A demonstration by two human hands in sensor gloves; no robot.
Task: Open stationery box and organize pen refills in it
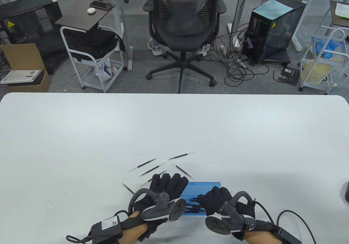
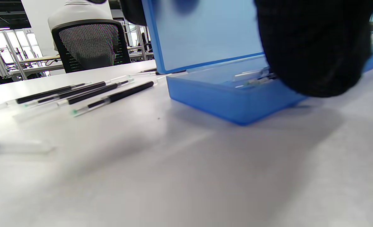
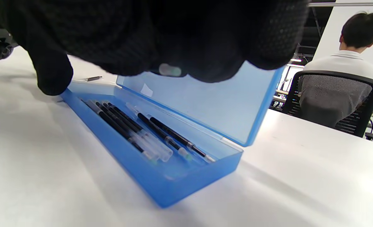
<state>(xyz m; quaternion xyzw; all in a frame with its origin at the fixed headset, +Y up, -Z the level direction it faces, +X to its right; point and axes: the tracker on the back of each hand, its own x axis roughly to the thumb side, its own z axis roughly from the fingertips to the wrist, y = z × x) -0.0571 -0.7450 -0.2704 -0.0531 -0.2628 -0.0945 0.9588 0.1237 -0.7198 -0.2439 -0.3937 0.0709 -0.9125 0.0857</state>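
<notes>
Fingers [image 1: 166, 182] of both hands loosely curled, grip unclear, over open stationery box [image 1: 203, 186].

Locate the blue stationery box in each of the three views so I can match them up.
Table view: blue stationery box low at centre, between the left hand and right hand, mostly covered.
Left wrist view: upper centre-right, lid raised.
Right wrist view: centre, open, refills inside.
Shared landmark: the raised lid.
</notes>
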